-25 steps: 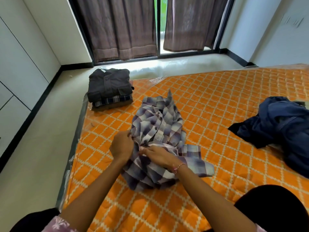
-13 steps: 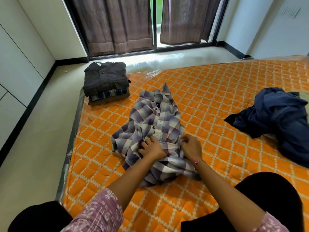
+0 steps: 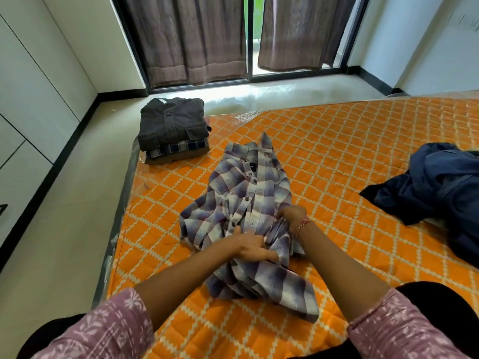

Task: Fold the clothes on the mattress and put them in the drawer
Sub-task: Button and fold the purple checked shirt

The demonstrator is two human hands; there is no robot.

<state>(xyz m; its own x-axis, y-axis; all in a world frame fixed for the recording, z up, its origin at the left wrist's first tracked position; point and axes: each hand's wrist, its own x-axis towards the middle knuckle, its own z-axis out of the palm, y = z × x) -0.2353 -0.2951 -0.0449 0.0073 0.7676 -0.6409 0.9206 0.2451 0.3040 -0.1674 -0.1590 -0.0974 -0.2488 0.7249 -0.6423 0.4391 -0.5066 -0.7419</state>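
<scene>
Both hands had shifted since 0.5 s ago: left hand w/ fingers curled on plaid shirt hem, right hand gripping its side; shirt mid-mattress, spread flatter, likely ready for folding.

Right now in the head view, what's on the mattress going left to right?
Stack of folded shirts with a dark grey button-up on top → crumpled purple-and-white plaid shirt, gripped by both hands → heap of unfolded navy blue clothing, all on the orange quilted mattress.
</scene>
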